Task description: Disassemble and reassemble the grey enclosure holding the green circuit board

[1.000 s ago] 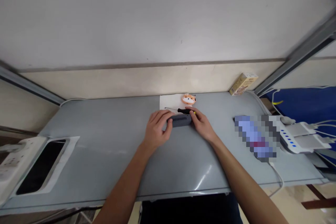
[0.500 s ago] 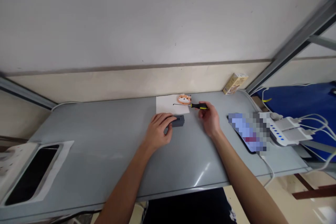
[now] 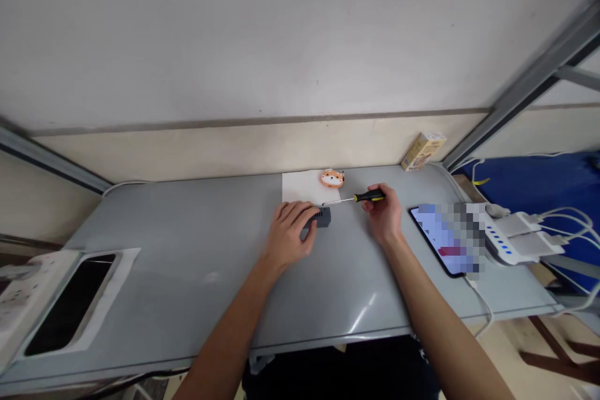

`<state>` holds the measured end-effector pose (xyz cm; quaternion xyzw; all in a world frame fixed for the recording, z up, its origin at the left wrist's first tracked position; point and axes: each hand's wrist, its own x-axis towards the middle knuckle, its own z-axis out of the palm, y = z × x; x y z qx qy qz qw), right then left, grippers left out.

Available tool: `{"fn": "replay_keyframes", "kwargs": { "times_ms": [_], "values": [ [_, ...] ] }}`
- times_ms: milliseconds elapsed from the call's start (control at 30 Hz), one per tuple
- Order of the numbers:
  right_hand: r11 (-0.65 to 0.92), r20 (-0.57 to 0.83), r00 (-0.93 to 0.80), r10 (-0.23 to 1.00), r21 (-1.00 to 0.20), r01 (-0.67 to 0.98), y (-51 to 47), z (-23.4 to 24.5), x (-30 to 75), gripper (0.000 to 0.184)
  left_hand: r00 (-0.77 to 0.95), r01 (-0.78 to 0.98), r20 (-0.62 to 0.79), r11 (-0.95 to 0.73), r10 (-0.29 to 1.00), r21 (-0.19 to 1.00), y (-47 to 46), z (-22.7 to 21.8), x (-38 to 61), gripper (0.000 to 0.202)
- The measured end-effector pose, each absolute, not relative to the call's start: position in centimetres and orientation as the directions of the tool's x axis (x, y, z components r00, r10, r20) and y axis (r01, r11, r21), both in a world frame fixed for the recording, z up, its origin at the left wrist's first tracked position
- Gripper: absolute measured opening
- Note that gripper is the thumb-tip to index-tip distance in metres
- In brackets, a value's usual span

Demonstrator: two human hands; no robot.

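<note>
Fingers closed round its handle, the right hand [image 3: 385, 217] has drawn the black-and-yellow screwdriver [image 3: 370, 195] from over the white paper [image 3: 300, 187] to the vented grey box [image 3: 323, 219], bringing tool and box together, contact unclear. The left hand [image 3: 291, 234] grips the box near the desk's [image 3: 187, 262] back edge.

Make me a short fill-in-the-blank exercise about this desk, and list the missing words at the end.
1. The right hand holds a screwdriver whose handle is black and ____.
2. The left hand lies over part of a slotted block coloured dark ____.
3. The small animal-faced item is mainly white and ____.
4. The lit phone lies to the ____ of the right hand.

Missing words: yellow; grey; orange; right.
</note>
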<state>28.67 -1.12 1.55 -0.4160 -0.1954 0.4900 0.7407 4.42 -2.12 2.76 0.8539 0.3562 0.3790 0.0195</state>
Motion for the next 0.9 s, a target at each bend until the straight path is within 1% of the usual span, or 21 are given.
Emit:
{"fn": "replay_keyframes", "kwargs": {
  "times_ms": [233,400,667,900],
  "values": [
    [0.172,-0.120,0.465,0.877,-0.826,-0.538,-0.98,1.23,29.19,0.020,0.455,0.622,0.629,-0.731,0.630,0.282,-2.20,2.58,4.89,0.028],
    [0.166,-0.094,0.474,0.876,-0.863,-0.478,-1.04,1.38,29.21,0.023,0.469,0.629,0.604,-0.724,0.645,0.283,-2.33,2.45,5.00,0.030],
    [0.194,-0.065,0.472,0.879,-0.855,-0.480,-0.94,1.00,29.24,0.021,0.481,0.636,0.603,-0.727,0.636,0.259,-2.33,2.46,4.87,0.029],
    [0.208,-0.015,0.467,0.884,-0.883,-0.422,-0.90,0.62,29.31,0.025,0.476,0.632,0.614,-0.731,0.630,0.260,-2.34,2.25,4.95,0.031]
  ]
}}
